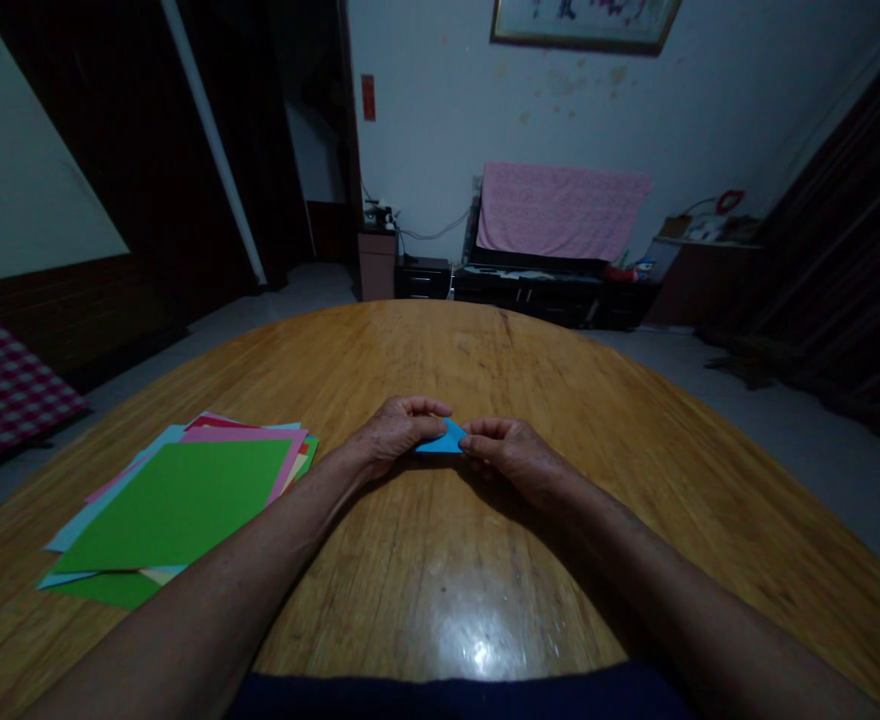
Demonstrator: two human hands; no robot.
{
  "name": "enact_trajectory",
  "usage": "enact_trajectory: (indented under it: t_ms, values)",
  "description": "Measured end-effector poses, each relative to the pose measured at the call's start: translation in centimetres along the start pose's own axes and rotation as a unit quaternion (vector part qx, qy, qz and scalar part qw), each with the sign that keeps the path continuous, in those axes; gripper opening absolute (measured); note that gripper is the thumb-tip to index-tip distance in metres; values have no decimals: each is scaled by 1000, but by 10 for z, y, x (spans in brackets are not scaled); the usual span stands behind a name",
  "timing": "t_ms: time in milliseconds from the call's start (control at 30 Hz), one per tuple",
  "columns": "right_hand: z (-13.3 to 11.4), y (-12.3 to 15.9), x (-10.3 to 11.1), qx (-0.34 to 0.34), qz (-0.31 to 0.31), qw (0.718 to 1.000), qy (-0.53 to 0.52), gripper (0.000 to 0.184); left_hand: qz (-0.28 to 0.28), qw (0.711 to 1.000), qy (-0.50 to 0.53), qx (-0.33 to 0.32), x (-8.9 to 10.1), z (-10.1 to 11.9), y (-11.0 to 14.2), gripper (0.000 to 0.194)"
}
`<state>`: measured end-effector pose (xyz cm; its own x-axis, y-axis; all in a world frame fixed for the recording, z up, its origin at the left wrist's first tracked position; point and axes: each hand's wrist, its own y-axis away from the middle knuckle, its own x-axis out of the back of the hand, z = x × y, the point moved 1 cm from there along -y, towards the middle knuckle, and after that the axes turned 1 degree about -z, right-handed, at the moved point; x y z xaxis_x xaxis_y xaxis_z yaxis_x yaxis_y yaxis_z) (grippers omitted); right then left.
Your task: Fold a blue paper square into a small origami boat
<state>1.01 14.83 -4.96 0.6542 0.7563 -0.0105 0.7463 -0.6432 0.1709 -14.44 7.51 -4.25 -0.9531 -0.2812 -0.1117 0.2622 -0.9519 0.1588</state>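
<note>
A small folded piece of blue paper (444, 441) sits between my hands, a little above the wooden table (440, 350) or resting on it. My left hand (399, 431) pinches its left end, and my right hand (504, 452) holds its right end between the fingers. Much of the blue paper is hidden by my fingers. Left of my left forearm lies a loose stack of coloured paper sheets (174, 505), with a green sheet on top and pink, blue and red edges showing below.
The round wooden table has a curved far edge, with a grey floor beyond it. A low black cabinet (530, 290) with a pink cloth (560, 210) stands against the far wall. A red-and-white checked cloth (5, 390) lies at the far left.
</note>
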Motion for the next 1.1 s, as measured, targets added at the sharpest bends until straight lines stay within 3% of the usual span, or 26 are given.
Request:
enact_trajectory:
  t_ms: [133,367,633,867,1100]
  values:
    - [-1,0,-1,-5,25,999,31,14,-35,999,10,41,2,-1,1,33]
    - [2,-1,0,1,12,999,34,16,-105,993,26,45,-1,0,5,43]
    - [1,1,-2,-2,7,999,35,18,-108,992,-39,50,0,0,4,50]
    - [2,1,-2,-9,-1,1000,30,17,-117,991,-27,52,-2,-1,6,50]
    - [-1,1,-1,-28,-55,996,-69,27,-111,991,-7,71,3,-1,3,46]
